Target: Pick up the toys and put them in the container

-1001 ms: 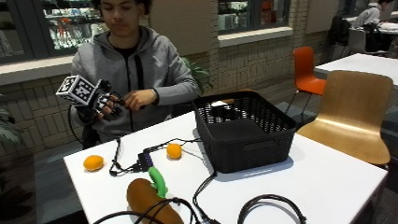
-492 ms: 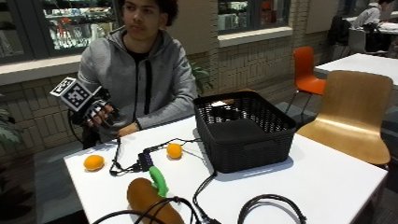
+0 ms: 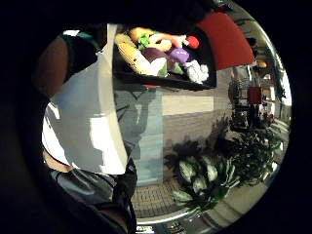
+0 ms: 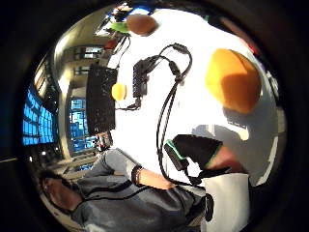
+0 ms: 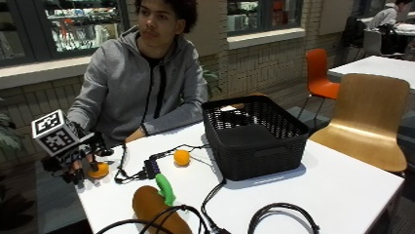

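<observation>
Black woven basket [image 5: 256, 141] stands mid-table in the outside view; your gloved right hand [image 5: 76, 163] sits at the near corner against an orange toy [image 5: 99, 170], fingers unreadable. Thumb-side palm view: that orange toy [image 4: 232, 80] lies close on the white table [image 4: 193, 116].

Setting: a cafeteria-like or campus common room.
Furniture: a white rectangular table [image 5: 337, 185] in front, a second white table [image 5: 376, 66] behind it; a bent plywood chair [image 5: 369, 117] and an orange plastic chair [image 5: 319, 73] stand between them.
Walls: tan brick wall [image 5: 259, 68] under a light sill, with large dark-framed windows [image 5: 259, 14] above.
Greenery: broad-leaved potted plants [image 3: 204, 175] on a brick-paved floor.
Background: a seated person [image 5: 386, 17] at a far table.
</observation>
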### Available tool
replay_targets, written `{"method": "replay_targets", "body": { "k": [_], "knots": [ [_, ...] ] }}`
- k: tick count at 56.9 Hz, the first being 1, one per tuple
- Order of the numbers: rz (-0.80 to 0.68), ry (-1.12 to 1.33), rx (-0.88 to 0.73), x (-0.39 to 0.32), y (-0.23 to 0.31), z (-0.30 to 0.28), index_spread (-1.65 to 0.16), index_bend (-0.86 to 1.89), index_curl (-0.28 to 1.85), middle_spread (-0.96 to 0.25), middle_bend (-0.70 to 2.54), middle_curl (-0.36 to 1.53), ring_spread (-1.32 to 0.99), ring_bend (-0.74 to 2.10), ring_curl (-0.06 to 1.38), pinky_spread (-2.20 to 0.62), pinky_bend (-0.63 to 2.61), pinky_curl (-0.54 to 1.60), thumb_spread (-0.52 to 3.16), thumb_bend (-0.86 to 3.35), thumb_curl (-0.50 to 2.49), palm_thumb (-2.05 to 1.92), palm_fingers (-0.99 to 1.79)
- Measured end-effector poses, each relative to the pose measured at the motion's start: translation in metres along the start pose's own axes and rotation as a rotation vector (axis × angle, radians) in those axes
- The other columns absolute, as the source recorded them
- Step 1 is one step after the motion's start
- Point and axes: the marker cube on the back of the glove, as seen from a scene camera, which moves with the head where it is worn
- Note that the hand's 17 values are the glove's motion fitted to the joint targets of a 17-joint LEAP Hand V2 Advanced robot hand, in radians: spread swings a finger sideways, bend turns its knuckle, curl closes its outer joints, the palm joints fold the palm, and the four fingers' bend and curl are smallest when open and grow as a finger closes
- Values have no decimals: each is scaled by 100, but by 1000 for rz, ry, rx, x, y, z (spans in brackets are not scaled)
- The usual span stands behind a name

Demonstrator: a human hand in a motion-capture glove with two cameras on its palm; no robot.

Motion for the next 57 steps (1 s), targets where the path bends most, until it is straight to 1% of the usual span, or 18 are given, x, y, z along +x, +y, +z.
{"method": "replay_targets", "body": {
  "k": [9,10,14,25,31,35,36,40,46,51,57],
  "knots": [
    [-4,68,-75,3,-21,5,-28,15,28,3,15,24,-17,65,24,-6,104,41,127,27,25,2,-5],
    [-3,84,-76,3,-22,6,-28,19,29,3,14,24,-17,64,23,-6,104,41,126,26,25,2,-3],
    [1,116,-63,2,-25,6,-28,27,33,3,15,24,-16,61,23,-6,102,40,127,26,26,6,0],
    [-12,90,7,-1,-25,4,-24,39,39,3,16,25,-16,55,22,-6,97,38,132,28,29,18,4],
    [-55,130,107,-6,-24,0,-20,71,49,3,13,24,-16,43,20,-6,90,35,138,34,32,29,10],
    [-75,171,174,-12,-28,-7,-18,85,54,2,15,24,-16,36,19,-6,85,34,142,38,33,35,9],
    [-75,179,185,-15,-29,-9,-18,93,56,2,16,25,-16,33,18,-6,81,33,143,39,34,37,10],
    [-70,189,199,-25,-32,-16,-17,105,59,0,20,27,-16,26,17,-6,73,31,145,41,35,41,11],
    [-128,210,254,-33,-28,-15,-16,114,62,-4,31,32,-17,18,16,-5,58,28,147,43,35,46,15],
    [-174,221,236,-49,-28,-20,-15,117,63,-8,39,36,-19,17,16,-4,50,26,142,42,35,48,19],
    [-280,245,254,-79,-28,-27,-15,118,62,-12,43,39,-21,19,17,-4,45,25,142,42,34,49,22]
  ]
}}
